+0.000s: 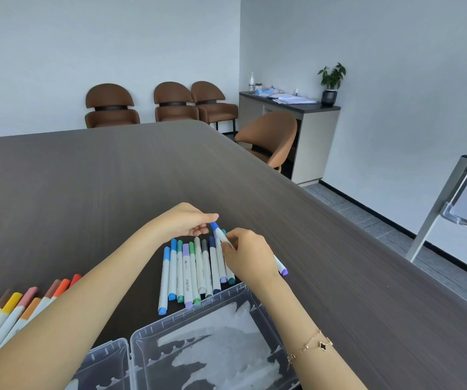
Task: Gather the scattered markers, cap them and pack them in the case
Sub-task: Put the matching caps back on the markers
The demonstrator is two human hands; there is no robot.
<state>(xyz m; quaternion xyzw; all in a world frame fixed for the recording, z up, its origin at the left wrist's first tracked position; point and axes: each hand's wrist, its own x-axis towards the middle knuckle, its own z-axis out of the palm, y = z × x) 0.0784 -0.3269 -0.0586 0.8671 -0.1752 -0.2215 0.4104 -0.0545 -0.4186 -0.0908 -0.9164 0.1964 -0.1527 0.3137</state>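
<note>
My right hand (247, 256) grips a white marker (221, 233) with a blue cap at its far end and a purple cap at its near end. My left hand (188, 220) touches the blue cap with thumb and fingertips. Beneath both hands lies a row of capped blue, green, grey and purple markers (190, 273) on the table. A second group of orange, pink, yellow and brown markers (15, 308) lies at the lower left. The clear plastic case (187, 319) stands open at the near edge, with no markers visible inside it.
The dark wooden table (142, 170) stretches far ahead. Brown chairs (173, 104) line the back wall, and another chair (271, 136) sits at the table's right side. A cabinet with a plant (331, 80) stands behind it. A whiteboard stand (452, 198) is at right.
</note>
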